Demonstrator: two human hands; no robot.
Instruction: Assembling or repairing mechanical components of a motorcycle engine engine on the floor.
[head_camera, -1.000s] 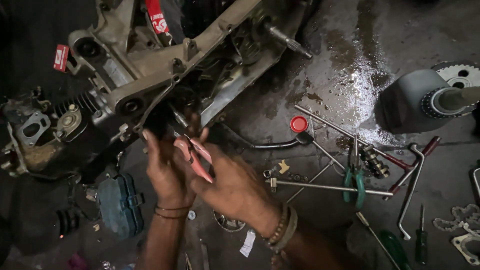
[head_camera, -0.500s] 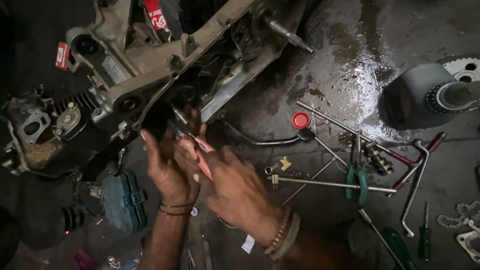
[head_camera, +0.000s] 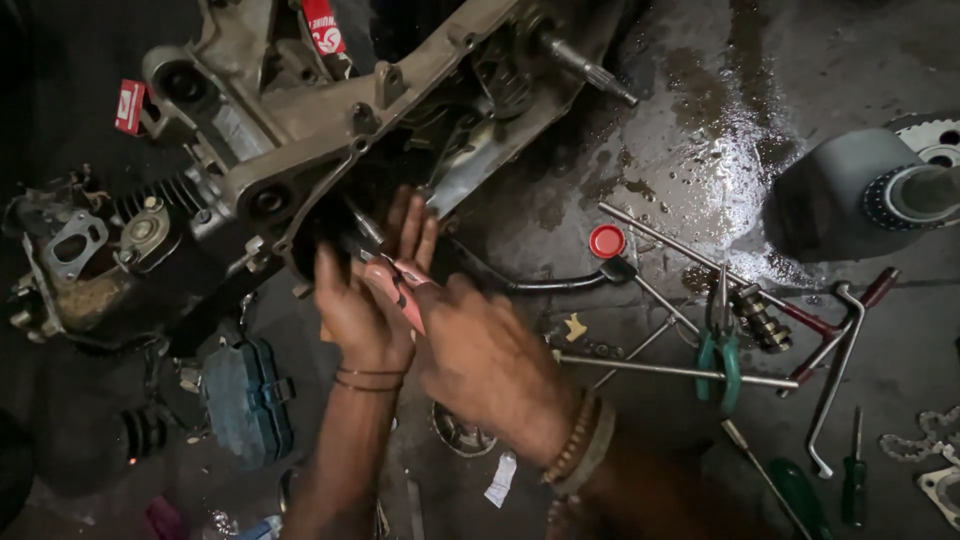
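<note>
A greasy engine case (head_camera: 330, 140) lies tilted on the wet floor, its open side toward me. My left hand (head_camera: 365, 290) reaches up to the case's dark opening, fingers spread against its edge. My right hand (head_camera: 490, 350) is just right of it, shut on red-handled pliers (head_camera: 408, 292) whose jaws point into the opening. What the jaws grip is hidden in shadow. Both wrists wear bracelets.
Right of my hands lie long metal rods (head_camera: 680, 370), green-handled pliers (head_camera: 720, 340), a bent wrench (head_camera: 835, 370), a red cap (head_camera: 606, 241) and screwdrivers (head_camera: 852, 470). A grey drum with a shaft (head_camera: 860, 195) stands far right. A blue part (head_camera: 245, 400) sits lower left.
Both hands have stayed at the case opening, shifting slightly upward in view. The pliers remain in my right hand, still working at the same spot.
</note>
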